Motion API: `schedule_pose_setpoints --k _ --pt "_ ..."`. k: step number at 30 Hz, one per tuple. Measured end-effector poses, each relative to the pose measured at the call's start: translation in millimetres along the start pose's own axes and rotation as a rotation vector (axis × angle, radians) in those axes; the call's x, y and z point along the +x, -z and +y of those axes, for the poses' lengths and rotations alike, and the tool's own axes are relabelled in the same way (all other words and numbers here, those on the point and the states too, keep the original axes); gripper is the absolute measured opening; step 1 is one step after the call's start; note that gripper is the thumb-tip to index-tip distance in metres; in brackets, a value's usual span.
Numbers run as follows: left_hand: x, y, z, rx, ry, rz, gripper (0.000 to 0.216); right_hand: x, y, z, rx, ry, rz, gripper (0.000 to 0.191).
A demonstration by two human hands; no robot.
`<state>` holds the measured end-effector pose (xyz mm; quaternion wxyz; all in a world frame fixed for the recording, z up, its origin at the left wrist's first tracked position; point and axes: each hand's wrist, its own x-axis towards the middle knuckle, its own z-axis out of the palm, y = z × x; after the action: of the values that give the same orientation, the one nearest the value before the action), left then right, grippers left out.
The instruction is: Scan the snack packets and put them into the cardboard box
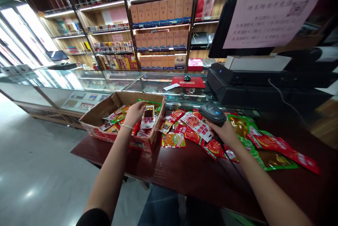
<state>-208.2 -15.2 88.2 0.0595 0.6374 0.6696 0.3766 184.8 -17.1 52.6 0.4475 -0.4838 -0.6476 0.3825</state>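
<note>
My left hand (135, 114) reaches into an open cardboard box (89, 127), its fingers curled at the top edge of a white and red snack packet (148, 115) with a dark panel. More snack packets in red, green and orange lie loose inside the box. In my right hand (226, 133) is a black barcode scanner (213, 113), its cable trailing down along my forearm. Beneath the scanner head rests a white and red snack packet (196, 124) on a pile. Part of that pile is covered by my right hand and the scanner.
The pile continues right with a long red packet (285, 150) on the dark red counter (169, 169). Behind are a glass display case (111, 80), a red mat (194, 82) with a mouse, and a black register (237, 81) carrying a paper sign (264, 18). Stocked shelves line the wall.
</note>
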Motion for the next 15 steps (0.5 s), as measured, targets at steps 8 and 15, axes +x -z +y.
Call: schedule_pose_setpoints --k 8,15 --pt "-17.9 4.0 59.4 -0.099 -0.152 0.072 0.031 1.6 17.9 2.9 -0.052 0.022 0.03 0.042" --pt "-37.7 -62.2 124.6 -0.108 -0.411 -0.185 0.033 -3.4 45.5 20.3 -0.095 -0.032 0.114 0.042"
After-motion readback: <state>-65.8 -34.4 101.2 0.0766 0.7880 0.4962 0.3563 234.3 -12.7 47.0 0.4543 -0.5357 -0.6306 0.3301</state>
